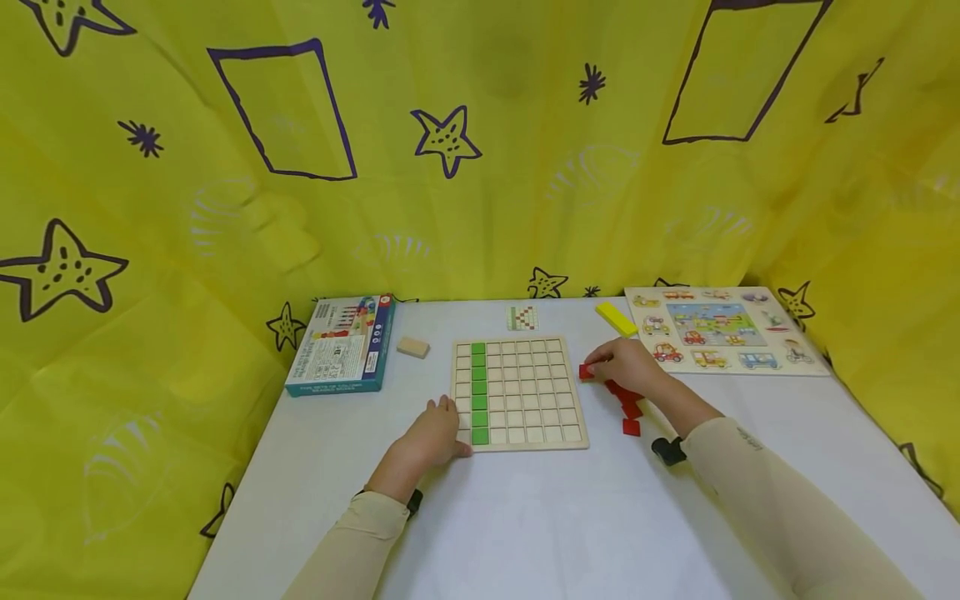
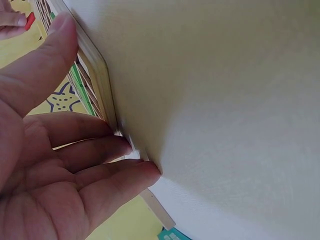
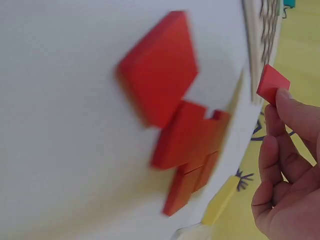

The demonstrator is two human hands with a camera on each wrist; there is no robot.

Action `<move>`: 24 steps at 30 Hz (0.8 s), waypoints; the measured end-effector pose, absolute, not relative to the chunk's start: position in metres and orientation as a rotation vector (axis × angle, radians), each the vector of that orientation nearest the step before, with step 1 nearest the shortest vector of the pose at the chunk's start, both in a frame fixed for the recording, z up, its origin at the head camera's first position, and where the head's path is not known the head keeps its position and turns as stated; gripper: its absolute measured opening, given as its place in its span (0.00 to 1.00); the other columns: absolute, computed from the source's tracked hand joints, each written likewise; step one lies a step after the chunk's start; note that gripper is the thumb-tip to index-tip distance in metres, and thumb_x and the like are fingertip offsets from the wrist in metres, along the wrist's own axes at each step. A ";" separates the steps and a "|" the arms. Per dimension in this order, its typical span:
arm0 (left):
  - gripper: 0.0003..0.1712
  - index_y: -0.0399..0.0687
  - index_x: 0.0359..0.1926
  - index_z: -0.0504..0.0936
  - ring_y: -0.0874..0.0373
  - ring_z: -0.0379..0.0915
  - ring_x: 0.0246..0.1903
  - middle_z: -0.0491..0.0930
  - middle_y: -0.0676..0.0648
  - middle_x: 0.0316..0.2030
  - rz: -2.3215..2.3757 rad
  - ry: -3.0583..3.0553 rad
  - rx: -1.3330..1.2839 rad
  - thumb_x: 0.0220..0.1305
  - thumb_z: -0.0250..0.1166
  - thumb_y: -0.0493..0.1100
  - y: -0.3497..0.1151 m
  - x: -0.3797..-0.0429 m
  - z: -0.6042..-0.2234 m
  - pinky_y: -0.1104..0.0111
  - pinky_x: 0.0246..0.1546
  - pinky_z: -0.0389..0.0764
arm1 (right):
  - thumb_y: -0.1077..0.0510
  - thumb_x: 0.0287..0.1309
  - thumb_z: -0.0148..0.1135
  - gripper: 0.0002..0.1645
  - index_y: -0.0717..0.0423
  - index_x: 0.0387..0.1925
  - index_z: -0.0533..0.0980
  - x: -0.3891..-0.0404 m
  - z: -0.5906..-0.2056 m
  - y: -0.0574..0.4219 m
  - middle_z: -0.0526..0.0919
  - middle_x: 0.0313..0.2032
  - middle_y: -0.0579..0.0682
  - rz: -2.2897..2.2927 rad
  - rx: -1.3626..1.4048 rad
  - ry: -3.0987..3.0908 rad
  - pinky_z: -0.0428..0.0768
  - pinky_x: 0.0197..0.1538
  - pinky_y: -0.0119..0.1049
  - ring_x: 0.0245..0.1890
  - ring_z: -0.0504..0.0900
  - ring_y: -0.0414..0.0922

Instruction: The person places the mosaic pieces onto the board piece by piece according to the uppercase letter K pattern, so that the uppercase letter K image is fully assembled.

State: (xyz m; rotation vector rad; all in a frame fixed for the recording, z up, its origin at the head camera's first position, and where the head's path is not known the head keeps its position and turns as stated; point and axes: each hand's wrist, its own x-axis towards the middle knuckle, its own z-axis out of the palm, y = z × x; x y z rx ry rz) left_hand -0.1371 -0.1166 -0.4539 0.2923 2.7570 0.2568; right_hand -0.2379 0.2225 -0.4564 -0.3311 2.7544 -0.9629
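Note:
A square wooden grid board [image 1: 525, 451] lies on the table, a column of green tiles [image 1: 479, 389] filling one line of cells near its left side. My left hand [image 1: 431, 433] is at the front left corner, thumb by the front edge; its fairly straight fingers [image 2: 95, 150] touch the left edge. Between thumb and fingertips my right hand [image 1: 626, 367] pinches a red square tile [image 3: 272, 84], held just right of the board. Below that hand, several loose red tiles [image 3: 162, 70] lie on the table in a small cluster, partly hidden by the hand in the head view.
A small pattern card [image 1: 522, 317] lies behind the board, a plain wooden block [image 1: 413, 347] to its left. Farther left is a boxed set [image 1: 341, 346]. Yellow pieces [image 1: 617, 318] and a vehicle picture puzzle [image 1: 731, 361] occupy the back right. Yellow curtains surround the table.

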 end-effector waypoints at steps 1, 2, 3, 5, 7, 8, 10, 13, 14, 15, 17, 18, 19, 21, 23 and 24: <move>0.52 0.20 0.70 0.59 0.32 0.55 0.71 0.59 0.27 0.71 0.251 2.758 0.293 0.61 0.72 0.53 -0.117 -0.137 -0.454 0.51 0.68 0.65 | 0.58 0.64 0.67 0.09 0.56 0.43 0.88 -0.239 -0.455 0.220 0.87 0.44 0.55 -0.976 -0.338 2.760 0.77 0.40 0.38 0.42 0.78 0.50; 0.52 0.20 0.70 0.59 0.32 0.55 0.71 0.59 0.27 0.71 0.248 2.758 0.292 0.61 0.72 0.54 -0.117 -0.137 -0.453 0.51 0.68 0.65 | 0.58 0.64 0.68 0.09 0.56 0.42 0.88 -0.240 -0.453 0.217 0.87 0.44 0.55 -0.986 -0.353 2.766 0.77 0.41 0.38 0.42 0.79 0.50; 0.52 0.20 0.70 0.59 0.32 0.55 0.71 0.59 0.27 0.71 0.247 2.759 0.292 0.61 0.72 0.54 -0.117 -0.137 -0.453 0.51 0.68 0.65 | 0.58 0.64 0.68 0.08 0.56 0.42 0.88 -0.241 -0.451 0.214 0.88 0.44 0.55 -0.993 -0.366 2.771 0.77 0.41 0.39 0.43 0.79 0.51; 0.52 0.20 0.70 0.59 0.32 0.55 0.71 0.59 0.27 0.71 0.246 2.759 0.294 0.61 0.72 0.54 -0.117 -0.137 -0.453 0.50 0.68 0.65 | 0.58 0.63 0.69 0.08 0.56 0.41 0.88 -0.243 -0.448 0.206 0.88 0.43 0.55 -1.012 -0.391 2.772 0.78 0.43 0.41 0.44 0.80 0.52; 0.52 0.20 0.70 0.59 0.32 0.55 0.71 0.59 0.27 0.71 0.245 2.758 0.297 0.61 0.72 0.54 -0.118 -0.137 -0.455 0.51 0.68 0.65 | 0.58 0.63 0.69 0.08 0.57 0.41 0.88 -0.244 -0.447 0.197 0.88 0.43 0.55 -1.021 -0.426 2.770 0.79 0.46 0.44 0.47 0.81 0.53; 0.52 0.20 0.70 0.59 0.32 0.55 0.71 0.59 0.27 0.71 0.251 2.756 0.295 0.61 0.72 0.54 -0.118 -0.138 -0.456 0.51 0.68 0.65 | 0.58 0.63 0.69 0.08 0.57 0.41 0.88 -0.245 -0.446 0.192 0.88 0.43 0.55 -1.028 -0.443 2.764 0.80 0.48 0.45 0.48 0.82 0.54; 0.52 0.20 0.70 0.59 0.32 0.55 0.71 0.59 0.27 0.71 0.247 2.766 0.306 0.61 0.72 0.55 -0.119 -0.140 -0.462 0.51 0.68 0.65 | 0.58 0.63 0.69 0.09 0.58 0.41 0.88 -0.246 -0.446 0.182 0.88 0.42 0.55 -1.041 -0.475 2.752 0.80 0.51 0.48 0.49 0.82 0.55; 0.52 0.21 0.70 0.60 0.32 0.56 0.70 0.59 0.27 0.71 0.233 2.772 0.318 0.61 0.72 0.55 -0.120 -0.140 -0.463 0.51 0.68 0.65 | 0.59 0.62 0.69 0.08 0.58 0.41 0.88 -0.247 -0.446 0.164 0.88 0.41 0.53 -1.056 -0.503 2.731 0.79 0.53 0.48 0.49 0.82 0.54; 0.52 0.21 0.70 0.60 0.32 0.56 0.70 0.59 0.27 0.71 0.229 2.773 0.319 0.61 0.72 0.55 -0.120 -0.140 -0.463 0.51 0.68 0.65 | 0.59 0.62 0.69 0.08 0.59 0.41 0.88 -0.247 -0.446 0.158 0.88 0.41 0.53 -1.064 -0.509 2.719 0.79 0.53 0.48 0.49 0.82 0.54; 0.52 0.21 0.70 0.60 0.32 0.56 0.70 0.59 0.26 0.71 0.225 2.776 0.323 0.61 0.71 0.55 -0.120 -0.141 -0.463 0.51 0.68 0.65 | 0.59 0.62 0.69 0.09 0.58 0.41 0.88 -0.246 -0.446 0.153 0.88 0.42 0.53 -1.068 -0.513 2.707 0.79 0.52 0.47 0.49 0.81 0.53; 0.52 0.21 0.70 0.59 0.32 0.55 0.71 0.59 0.27 0.71 0.238 2.767 0.314 0.62 0.72 0.55 -0.119 -0.140 -0.459 0.51 0.69 0.64 | 0.59 0.63 0.69 0.08 0.57 0.41 0.88 -0.245 -0.447 0.142 0.88 0.42 0.52 -1.079 -0.515 2.683 0.79 0.51 0.45 0.48 0.81 0.52; 0.52 0.21 0.70 0.59 0.32 0.55 0.71 0.59 0.27 0.71 0.239 2.766 0.314 0.62 0.72 0.55 -0.119 -0.140 -0.459 0.51 0.69 0.64 | 0.59 0.62 0.70 0.08 0.57 0.41 0.88 -0.245 -0.448 0.137 0.88 0.42 0.51 -1.081 -0.525 2.675 0.79 0.51 0.44 0.48 0.81 0.51; 0.52 0.21 0.71 0.59 0.32 0.55 0.71 0.58 0.27 0.71 0.246 2.765 0.311 0.61 0.72 0.55 -0.119 -0.140 -0.459 0.51 0.69 0.64 | 0.58 0.62 0.70 0.08 0.57 0.41 0.88 -0.245 -0.449 0.132 0.88 0.42 0.51 -1.082 -0.536 2.666 0.78 0.52 0.44 0.48 0.81 0.51; 0.53 0.21 0.71 0.59 0.32 0.54 0.71 0.58 0.27 0.72 0.264 2.761 0.301 0.61 0.72 0.54 -0.119 -0.140 -0.460 0.51 0.69 0.64 | 0.58 0.62 0.70 0.08 0.56 0.41 0.88 -0.245 -0.451 0.123 0.88 0.42 0.50 -1.078 -0.551 2.654 0.78 0.52 0.44 0.48 0.81 0.50; 0.52 0.21 0.71 0.59 0.32 0.55 0.71 0.59 0.27 0.71 0.266 2.760 0.294 0.61 0.72 0.54 -0.119 -0.140 -0.461 0.51 0.69 0.64 | 0.59 0.61 0.71 0.07 0.57 0.40 0.89 -0.244 -0.453 0.114 0.89 0.41 0.50 -1.075 -0.572 2.641 0.79 0.52 0.44 0.47 0.81 0.49; 0.52 0.21 0.71 0.59 0.32 0.55 0.71 0.59 0.27 0.71 0.266 2.759 0.290 0.61 0.72 0.54 -0.119 -0.140 -0.461 0.51 0.69 0.64 | 0.59 0.61 0.71 0.07 0.56 0.39 0.89 -0.244 -0.455 0.110 0.89 0.40 0.50 -1.066 -0.588 2.638 0.79 0.51 0.43 0.47 0.81 0.49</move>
